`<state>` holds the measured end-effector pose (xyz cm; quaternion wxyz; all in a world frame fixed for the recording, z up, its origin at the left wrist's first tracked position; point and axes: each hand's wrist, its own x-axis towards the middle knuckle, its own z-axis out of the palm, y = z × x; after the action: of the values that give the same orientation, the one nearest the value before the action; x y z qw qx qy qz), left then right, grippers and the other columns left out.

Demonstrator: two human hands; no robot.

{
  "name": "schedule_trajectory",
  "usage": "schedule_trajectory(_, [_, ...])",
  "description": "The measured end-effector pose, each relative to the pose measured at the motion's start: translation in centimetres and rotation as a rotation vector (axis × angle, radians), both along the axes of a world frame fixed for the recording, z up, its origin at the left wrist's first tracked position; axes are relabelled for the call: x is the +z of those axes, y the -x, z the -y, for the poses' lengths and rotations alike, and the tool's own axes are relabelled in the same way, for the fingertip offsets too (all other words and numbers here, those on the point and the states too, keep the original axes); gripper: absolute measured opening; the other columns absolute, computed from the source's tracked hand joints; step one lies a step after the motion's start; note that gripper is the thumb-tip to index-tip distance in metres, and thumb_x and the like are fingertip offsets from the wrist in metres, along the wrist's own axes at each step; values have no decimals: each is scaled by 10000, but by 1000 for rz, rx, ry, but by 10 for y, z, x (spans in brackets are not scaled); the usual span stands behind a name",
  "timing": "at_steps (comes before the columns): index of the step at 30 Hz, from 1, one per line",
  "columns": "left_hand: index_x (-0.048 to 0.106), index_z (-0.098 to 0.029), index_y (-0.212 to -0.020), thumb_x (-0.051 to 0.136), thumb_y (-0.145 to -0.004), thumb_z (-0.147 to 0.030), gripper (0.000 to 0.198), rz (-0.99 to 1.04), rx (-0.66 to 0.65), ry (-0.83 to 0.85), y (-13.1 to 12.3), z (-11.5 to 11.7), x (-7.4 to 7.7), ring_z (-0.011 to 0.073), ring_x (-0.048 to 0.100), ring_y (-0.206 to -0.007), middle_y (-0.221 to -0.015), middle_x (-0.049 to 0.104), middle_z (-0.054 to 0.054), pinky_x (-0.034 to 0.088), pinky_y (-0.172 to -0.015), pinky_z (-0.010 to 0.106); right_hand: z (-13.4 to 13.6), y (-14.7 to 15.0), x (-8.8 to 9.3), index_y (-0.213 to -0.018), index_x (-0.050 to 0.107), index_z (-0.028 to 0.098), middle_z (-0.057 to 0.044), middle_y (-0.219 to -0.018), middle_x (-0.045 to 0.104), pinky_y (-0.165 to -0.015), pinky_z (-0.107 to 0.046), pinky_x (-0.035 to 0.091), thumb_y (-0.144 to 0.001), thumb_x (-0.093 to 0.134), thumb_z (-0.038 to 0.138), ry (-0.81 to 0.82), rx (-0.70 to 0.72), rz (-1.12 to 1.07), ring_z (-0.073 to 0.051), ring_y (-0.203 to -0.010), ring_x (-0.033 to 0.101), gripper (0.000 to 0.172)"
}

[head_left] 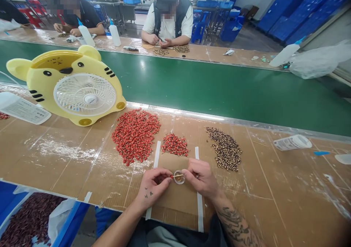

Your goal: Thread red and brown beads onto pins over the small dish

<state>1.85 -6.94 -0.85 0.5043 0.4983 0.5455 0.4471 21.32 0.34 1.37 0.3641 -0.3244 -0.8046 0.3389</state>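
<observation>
At the bench: we are working over a brown cardboard pad (175, 192) set between two white tape strips (157, 155) on a scuffed, cardboard-topped bench (55, 155).

Left grip (152, 188): we are closing it in a pinch on a thin wooden stick (177, 175), with a small red bead (171, 176) at the stick's left end.

Right grip (199, 177): we are keeping it closed at the other end of the stick; we cannot tell whether it is gripping the stick or the dish.

Dish: a small round clear dish (179, 177) with amber contents is sitting between both grips, just under the stick.

Beads: glossy red seed-shaped beads are lying in a large heap (135, 135) and a smaller heap (174, 144) beyond the pad, with brown speckled beads (225, 148) to the right.

Around us: a yellow tiger-faced fan (65, 82) is standing at the far left, and a clear plastic cup (292, 142) is lying on its side. A green conveyor belt (219, 93) is running beyond the bench, and a co-worker (167, 20) is working across it.
</observation>
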Motion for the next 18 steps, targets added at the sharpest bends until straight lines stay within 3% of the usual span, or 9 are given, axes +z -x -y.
schedule_trajectory(8, [761,-170,-860,657,-824,-194,113,-5,22,-12,-1,1,-2,150,637,-661,-791,736,54,487,-607,212,-7,-14,-2,-532,381,191,44,-536,340,-504,-258,253,-961,508,290,33,-18,-29,-105,-505,346,459])
schedule_trajectory(13, [757,-169,-852,665,-816,-219,111,-30,29,-24,0,1,-2,154,637,-637,-759,735,51,489,-584,213,-13,-19,-1,-529,456,177,37,-550,402,-509,-250,267,-944,567,387,-8,34,212,-100,-514,389,478])
schedule_trajectory(15, [756,-171,-861,674,-817,-243,118,-40,35,-20,1,1,-3,162,643,-637,-741,735,48,497,-585,217,-18,-27,2,-543,503,176,27,-555,444,-525,-250,303,-956,543,407,-7,-74,242,-109,-528,429,475])
schedule_trajectory(18, [753,-176,-872,683,-819,-273,131,-23,34,-14,2,0,-5,176,662,-658,-739,739,46,516,-604,226,-33,-50,9,-673,632,180,-16,-663,595,-597,-274,387,-968,516,331,-26,-366,311,-147,-617,527,351])
